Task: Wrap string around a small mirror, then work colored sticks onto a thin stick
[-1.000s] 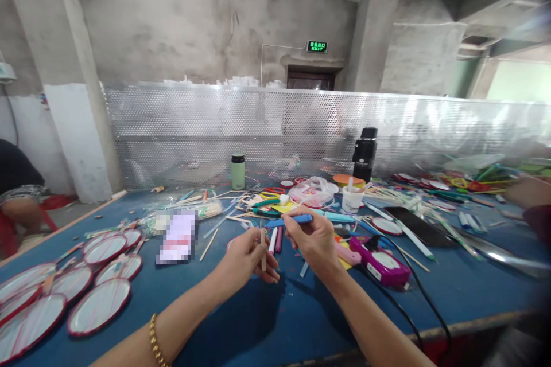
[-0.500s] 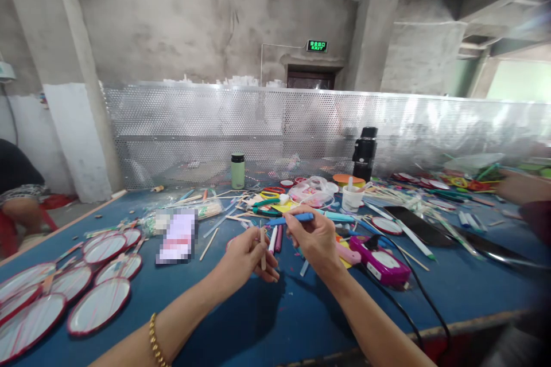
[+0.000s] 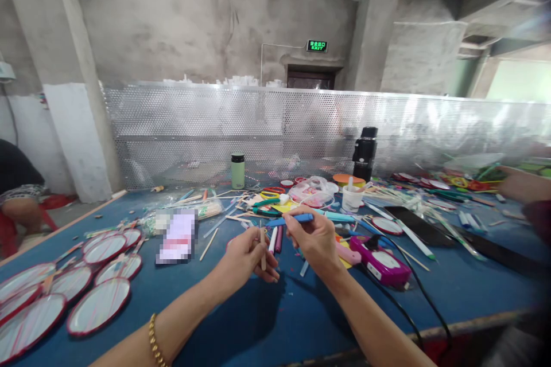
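At centre, the left hand (image 3: 248, 253) pinches a flat wooden stick (image 3: 263, 251); the right hand (image 3: 313, 236) grips a blue pen-shaped tool (image 3: 278, 222); below, a blue table (image 3: 219, 332); above, a grey concrete wall (image 3: 172, 23).

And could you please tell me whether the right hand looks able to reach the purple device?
Probably yes: the purple device sits just right of the right hand, its top mostly uncovered, though the hand would likely need to put down the blue pen-shaped item first.

I look through a single head-worn camera, facing forward and down from the near side of the blue table (image 3: 232, 327), with the left hand (image 3: 252, 252) and right hand (image 3: 313, 235) close before it and the perforated screen (image 3: 206, 120) farther off.
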Action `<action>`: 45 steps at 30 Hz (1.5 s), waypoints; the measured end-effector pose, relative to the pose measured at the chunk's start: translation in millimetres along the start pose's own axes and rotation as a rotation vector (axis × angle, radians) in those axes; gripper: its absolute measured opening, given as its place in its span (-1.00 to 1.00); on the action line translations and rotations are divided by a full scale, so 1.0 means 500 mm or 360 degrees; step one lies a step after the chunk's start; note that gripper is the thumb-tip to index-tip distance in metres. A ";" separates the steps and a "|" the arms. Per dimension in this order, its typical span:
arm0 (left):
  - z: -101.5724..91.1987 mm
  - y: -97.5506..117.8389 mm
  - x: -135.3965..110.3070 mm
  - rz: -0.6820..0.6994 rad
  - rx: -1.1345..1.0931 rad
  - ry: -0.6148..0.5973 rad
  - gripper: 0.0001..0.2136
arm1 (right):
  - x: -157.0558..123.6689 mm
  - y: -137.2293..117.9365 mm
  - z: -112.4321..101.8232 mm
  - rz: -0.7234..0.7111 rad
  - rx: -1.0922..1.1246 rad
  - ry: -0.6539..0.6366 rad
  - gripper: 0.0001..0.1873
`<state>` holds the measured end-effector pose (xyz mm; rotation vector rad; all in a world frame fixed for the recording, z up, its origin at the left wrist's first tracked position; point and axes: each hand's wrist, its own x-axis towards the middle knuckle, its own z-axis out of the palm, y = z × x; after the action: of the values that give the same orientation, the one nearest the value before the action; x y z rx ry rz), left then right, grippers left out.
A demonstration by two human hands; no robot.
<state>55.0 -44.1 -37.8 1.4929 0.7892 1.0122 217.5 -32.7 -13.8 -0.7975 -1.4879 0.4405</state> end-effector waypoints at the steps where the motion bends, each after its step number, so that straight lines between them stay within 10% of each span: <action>1: 0.000 0.000 0.000 0.0002 -0.0001 -0.0001 -0.76 | 0.000 -0.001 0.000 0.0003 0.0000 0.0008 -0.81; 45: -0.002 -0.001 0.002 -0.0009 -0.0017 -0.0001 -0.78 | -0.001 -0.001 0.002 0.0018 0.0007 0.0002 -0.86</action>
<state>54.6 -42.8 -38.3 1.4811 0.7863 1.0105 216.4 -33.0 -13.9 -0.8032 -1.4811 0.4517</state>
